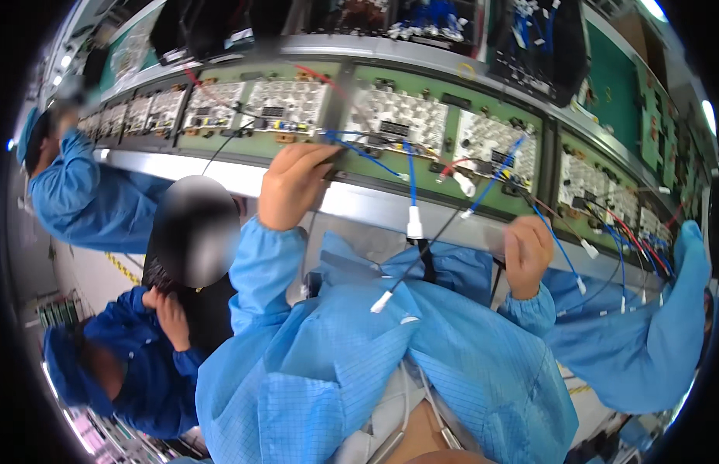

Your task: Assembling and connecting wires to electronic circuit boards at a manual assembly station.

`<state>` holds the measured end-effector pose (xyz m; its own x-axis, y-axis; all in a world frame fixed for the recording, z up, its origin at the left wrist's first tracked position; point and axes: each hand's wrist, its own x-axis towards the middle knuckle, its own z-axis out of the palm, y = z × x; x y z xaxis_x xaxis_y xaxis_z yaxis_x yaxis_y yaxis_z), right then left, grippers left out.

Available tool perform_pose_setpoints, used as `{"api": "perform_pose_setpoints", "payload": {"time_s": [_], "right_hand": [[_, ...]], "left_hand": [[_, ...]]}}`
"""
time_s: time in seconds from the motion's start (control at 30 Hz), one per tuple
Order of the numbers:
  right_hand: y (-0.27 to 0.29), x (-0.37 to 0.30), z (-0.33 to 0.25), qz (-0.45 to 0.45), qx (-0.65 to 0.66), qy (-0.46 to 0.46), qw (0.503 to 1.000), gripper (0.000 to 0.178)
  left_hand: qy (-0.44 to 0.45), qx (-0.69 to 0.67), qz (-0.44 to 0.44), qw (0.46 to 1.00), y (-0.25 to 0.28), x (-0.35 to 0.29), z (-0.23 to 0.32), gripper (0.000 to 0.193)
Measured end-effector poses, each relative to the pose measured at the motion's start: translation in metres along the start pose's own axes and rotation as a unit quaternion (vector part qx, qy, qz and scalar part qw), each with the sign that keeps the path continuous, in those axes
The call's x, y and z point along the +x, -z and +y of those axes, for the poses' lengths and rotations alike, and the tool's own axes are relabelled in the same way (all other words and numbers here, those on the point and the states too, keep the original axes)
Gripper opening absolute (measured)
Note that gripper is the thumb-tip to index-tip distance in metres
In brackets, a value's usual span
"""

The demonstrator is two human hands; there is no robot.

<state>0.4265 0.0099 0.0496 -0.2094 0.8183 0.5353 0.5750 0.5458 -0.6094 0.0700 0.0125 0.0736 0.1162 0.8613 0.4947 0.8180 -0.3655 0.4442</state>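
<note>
My left hand (pixel 290 188) is at the front rail, fingertips pressed together beside the left end of a blue wire (pixel 367 156). Whatever lies between those fingers is hidden. Beyond it, a green circuit board (pixel 452 127) with white component blocks sits in a dark frame. Nearer the right, my right hand (pixel 527 254) hovers by the rail with curled fingers, slightly blurred; its contents cannot be made out. Close to it hangs a blue wire with a white connector (pixel 581 285). Between my hands, a white connector (pixel 414 223) on a blue wire and another white connector (pixel 381 301) on a black wire hang over the edge.
A metal rail (pixel 359 203) runs along the front of the boards. More boards (pixel 220 108) continue left and right. Dark bins (pixel 537 46) with wires stand behind. Co-workers in blue sit at left (pixel 96 193), lower left (pixel 143 363) and right (pixel 630 348). A round black stool seat (pixel 174 232) is at left.
</note>
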Motion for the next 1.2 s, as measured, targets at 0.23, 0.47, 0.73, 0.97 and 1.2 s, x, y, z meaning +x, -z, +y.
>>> {"api": "perform_pose_setpoints", "payload": {"time_s": [0.23, 0.47, 0.73, 0.97, 1.2], "right_hand": [[0.000, 0.014, 0.010, -0.071, -0.099, -0.014, 0.992, 0.013], [-0.001, 0.020, 0.018, -0.103, -0.125, -0.058, 0.985, 0.015], [-0.013, 0.024, 0.022, -0.076, -0.106, -0.042, 0.991, 0.015], [-0.013, 0.023, 0.023, -0.069, -0.107, -0.036, 0.991, 0.014], [-0.010, 0.023, 0.023, -0.064, -0.121, -0.034, 0.990, 0.013]], "left_hand": [[-0.020, 0.064, -0.081, 0.994, 0.009, 0.002, -0.007, 0.022], [-0.029, 0.075, -0.069, 0.994, 0.000, 0.004, -0.012, 0.019], [-0.018, 0.071, -0.067, 0.995, 0.000, -0.001, -0.016, 0.022], [-0.020, 0.066, -0.066, 0.995, -0.001, 0.001, -0.013, 0.022], [-0.023, 0.062, -0.067, 0.996, -0.004, 0.003, -0.014, 0.022]]}}
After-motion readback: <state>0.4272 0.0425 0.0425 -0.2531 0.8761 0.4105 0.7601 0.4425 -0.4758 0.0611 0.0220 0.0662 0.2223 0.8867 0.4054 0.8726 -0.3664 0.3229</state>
